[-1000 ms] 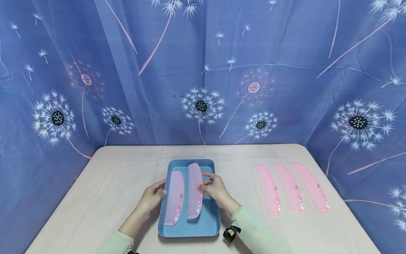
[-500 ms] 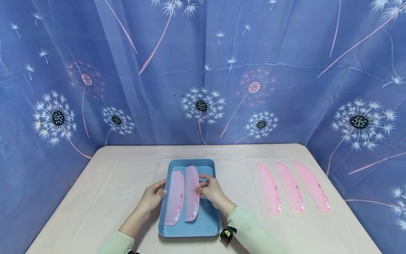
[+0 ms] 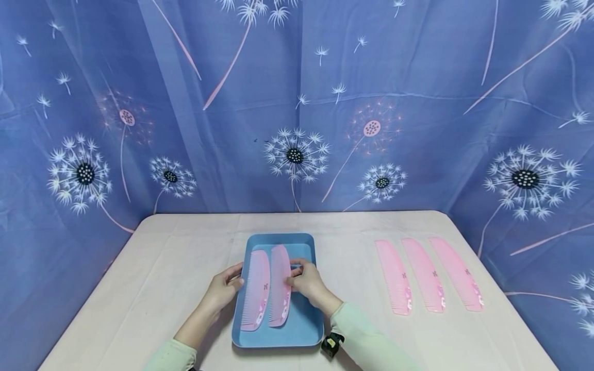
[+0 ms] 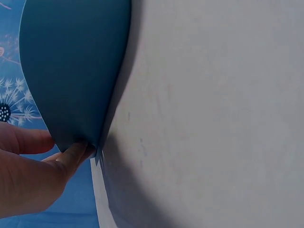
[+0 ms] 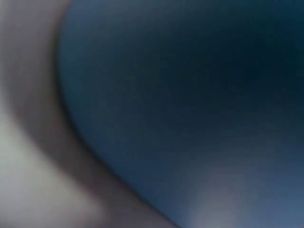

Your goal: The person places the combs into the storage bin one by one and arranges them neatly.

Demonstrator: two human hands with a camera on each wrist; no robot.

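A blue tray stands on the table with two pink combs in it. The left comb lies along the tray's left side, teeth facing left. Beside it, a second comb is pinched at its right edge by my right hand, which reaches over the tray's right wall. My left hand grips the tray's left wall, thumb over the rim. In the left wrist view the left hand holds the tray wall from outside. The right wrist view is blurred and mostly filled by the tray.
Three more pink combs lie in a row on the table's right: the nearest comb, a middle comb and an outer comb. A pale cloth covers the table. Blue dandelion-print curtains enclose the back and sides.
My right hand has moved slightly left and toward me, bringing its comb lower into the tray and closer to the left comb. The left hand has stayed in place.
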